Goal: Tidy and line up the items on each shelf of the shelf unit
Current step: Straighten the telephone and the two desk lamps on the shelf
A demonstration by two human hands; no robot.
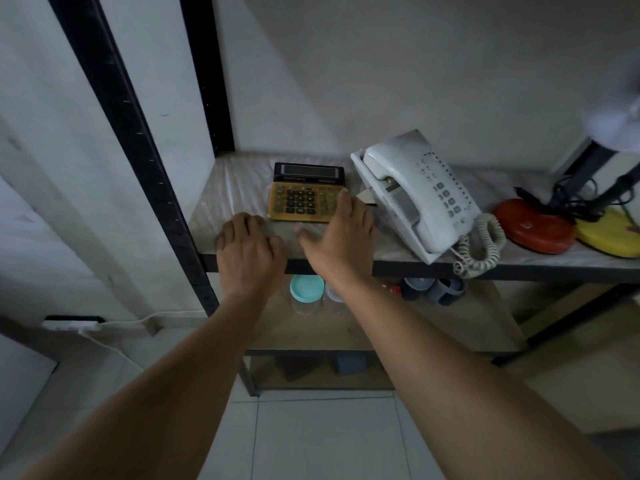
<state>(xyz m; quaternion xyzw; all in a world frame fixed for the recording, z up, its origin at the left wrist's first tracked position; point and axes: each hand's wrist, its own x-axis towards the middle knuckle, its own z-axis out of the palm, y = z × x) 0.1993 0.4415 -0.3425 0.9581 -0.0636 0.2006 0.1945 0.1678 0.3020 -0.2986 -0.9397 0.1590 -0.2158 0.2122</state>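
Observation:
A gold calculator with a black flip-up display lies on the top shelf of the shelf unit. My right hand is spread flat, its fingers lying against the calculator's right edge. My left hand rests on the shelf's front edge, left of the calculator, with fingers curled and nothing in them. To the right of the calculator a white desk phone lies skewed, its coiled cord hanging over the front edge. Further right sit a red disc and a yellow disc.
Black cables tangle behind the discs. The shelf below holds a jar with a teal lid and grey tape rolls. Black uprights frame the left side. A white cable runs across the tiled floor.

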